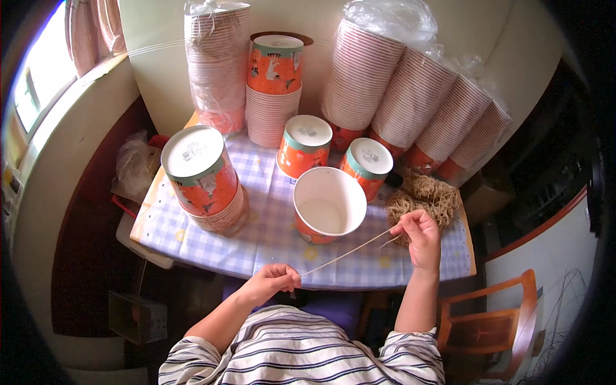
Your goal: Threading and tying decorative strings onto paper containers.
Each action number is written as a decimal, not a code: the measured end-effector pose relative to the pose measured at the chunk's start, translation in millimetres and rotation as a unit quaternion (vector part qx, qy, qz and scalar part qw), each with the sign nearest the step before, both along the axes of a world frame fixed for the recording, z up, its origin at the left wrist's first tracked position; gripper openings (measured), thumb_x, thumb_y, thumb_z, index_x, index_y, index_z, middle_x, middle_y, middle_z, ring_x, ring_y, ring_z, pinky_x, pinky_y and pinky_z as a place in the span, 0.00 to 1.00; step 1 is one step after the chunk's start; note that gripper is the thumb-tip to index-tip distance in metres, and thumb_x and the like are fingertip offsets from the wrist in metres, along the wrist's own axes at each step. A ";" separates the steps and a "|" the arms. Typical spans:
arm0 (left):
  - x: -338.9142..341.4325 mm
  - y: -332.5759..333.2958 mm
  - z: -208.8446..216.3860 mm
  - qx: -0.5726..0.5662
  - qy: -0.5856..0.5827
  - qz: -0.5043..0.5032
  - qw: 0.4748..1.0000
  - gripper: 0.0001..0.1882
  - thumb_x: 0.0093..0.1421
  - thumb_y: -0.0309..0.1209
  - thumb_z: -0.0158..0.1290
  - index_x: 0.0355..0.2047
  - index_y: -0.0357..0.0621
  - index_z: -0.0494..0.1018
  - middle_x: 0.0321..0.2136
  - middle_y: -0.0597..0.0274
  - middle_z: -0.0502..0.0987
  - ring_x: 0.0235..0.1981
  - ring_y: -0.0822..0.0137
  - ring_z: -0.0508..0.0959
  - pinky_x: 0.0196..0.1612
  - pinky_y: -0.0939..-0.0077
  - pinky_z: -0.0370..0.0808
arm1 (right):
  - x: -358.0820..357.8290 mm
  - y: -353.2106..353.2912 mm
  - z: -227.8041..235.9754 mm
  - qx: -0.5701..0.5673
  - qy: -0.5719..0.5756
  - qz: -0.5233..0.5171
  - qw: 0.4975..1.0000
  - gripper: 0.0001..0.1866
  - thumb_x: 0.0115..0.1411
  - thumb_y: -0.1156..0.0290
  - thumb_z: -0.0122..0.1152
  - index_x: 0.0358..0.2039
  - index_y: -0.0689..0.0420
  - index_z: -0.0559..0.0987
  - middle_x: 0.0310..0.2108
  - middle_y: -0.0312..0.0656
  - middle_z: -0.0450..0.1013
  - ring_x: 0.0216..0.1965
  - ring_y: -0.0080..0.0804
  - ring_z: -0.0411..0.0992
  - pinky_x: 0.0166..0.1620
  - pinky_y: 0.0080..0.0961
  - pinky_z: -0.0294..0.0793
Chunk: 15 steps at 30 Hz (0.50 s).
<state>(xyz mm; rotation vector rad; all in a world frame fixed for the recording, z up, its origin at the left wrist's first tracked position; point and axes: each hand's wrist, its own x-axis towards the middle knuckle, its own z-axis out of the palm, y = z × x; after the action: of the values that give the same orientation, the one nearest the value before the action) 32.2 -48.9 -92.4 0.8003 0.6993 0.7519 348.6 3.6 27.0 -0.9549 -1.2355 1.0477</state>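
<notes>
A thin string (346, 253) ran taut between the hands, its ends pinched by the left hand (273, 281) and the right hand (420, 234). An open cup (328, 204) stood just beyond it.

tabletop (269, 240): cloth in pale lilac-and-white check with small yellow dots. open cup (328, 205), the landmark: white inside, orange outside. behind it, two upturned cups (304, 145): orange walls, teal band, white bases. left of it, cup stack (204, 176): same orange, teal, white. far behind it, bagged sleeves of cups (410, 96): white rims striped pink-red. right of it, string bundle (423, 199): tan. strand (346, 254) in front of it: pale tan. shirt (301, 353): white with dark navy stripes. chair (494, 321): orange-brown.
</notes>
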 end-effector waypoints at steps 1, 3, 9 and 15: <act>0.0 -1.0 -0.5 0.001 0.000 0.002 1.000 0.07 0.60 0.31 0.52 0.32 0.41 0.73 0.28 0.67 0.75 0.27 0.78 0.71 0.33 0.85 0.69 | 2.9 1.0 -5.0 -0.017 -0.039 -0.010 0.999 0.07 0.60 0.69 0.57 0.30 0.59 0.72 0.24 0.37 0.73 0.27 0.23 0.73 0.35 0.19 0.70; 2.3 -2.1 -0.1 -0.036 -0.032 0.020 0.999 0.07 0.61 0.31 0.51 0.31 0.40 0.73 0.27 0.65 0.74 0.26 0.76 0.71 0.32 0.83 0.70 | 2.2 -0.4 -8.8 -0.034 -0.077 -0.019 0.996 0.07 0.59 0.70 0.57 0.29 0.59 0.73 0.23 0.37 0.73 0.27 0.22 0.72 0.35 0.20 0.70; 14.7 0.1 12.7 -0.051 -0.049 0.008 0.997 0.08 0.62 0.32 0.50 0.30 0.39 0.72 0.24 0.63 0.73 0.25 0.74 0.71 0.30 0.81 0.69 | -27.2 -30.1 4.7 0.087 -0.555 -0.157 0.812 0.06 0.51 0.74 0.61 0.30 0.60 0.76 0.30 0.46 0.73 0.31 0.41 0.72 0.34 0.32 0.70; 24.5 5.1 23.0 -0.041 -0.030 -0.026 0.998 0.10 0.61 0.34 0.51 0.28 0.41 0.72 0.22 0.68 0.72 0.23 0.77 0.69 0.28 0.85 0.66 | -83.3 -47.7 -5.6 0.110 -0.347 0.186 0.912 0.25 0.48 0.71 0.67 0.47 0.60 0.72 0.41 0.46 0.73 0.43 0.39 0.73 0.47 0.28 0.71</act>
<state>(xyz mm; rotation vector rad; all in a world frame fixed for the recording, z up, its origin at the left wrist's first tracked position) 56.7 -43.8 -69.4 0.7152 0.6488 0.6924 265.3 -44.2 21.4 -0.9667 -2.1468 0.8404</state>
